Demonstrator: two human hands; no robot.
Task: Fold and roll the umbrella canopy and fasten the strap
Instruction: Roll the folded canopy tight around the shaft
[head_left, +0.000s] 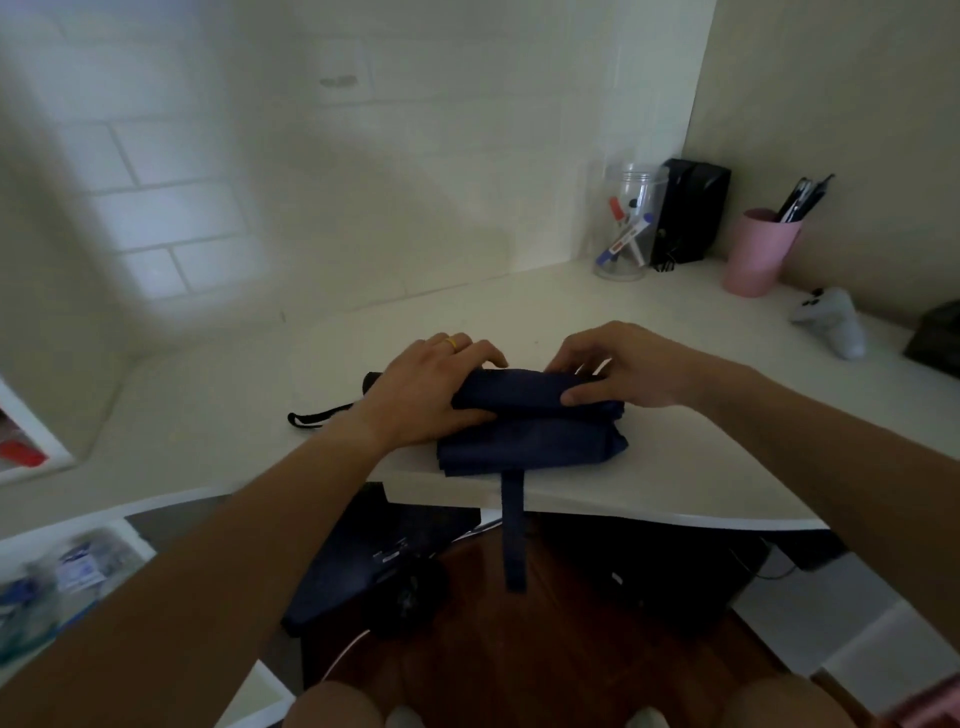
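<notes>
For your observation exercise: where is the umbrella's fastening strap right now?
In the head view, the strap hangs off the front edge of the desk, below the folded canopy that both hands press down.

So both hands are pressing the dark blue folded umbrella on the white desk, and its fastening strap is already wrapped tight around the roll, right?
Not quite. Both the left hand and right hand do press the dark blue folded umbrella on the white desk, but the head view shows the fastening strap hanging loose over the desk's front edge, not wrapped.
</notes>
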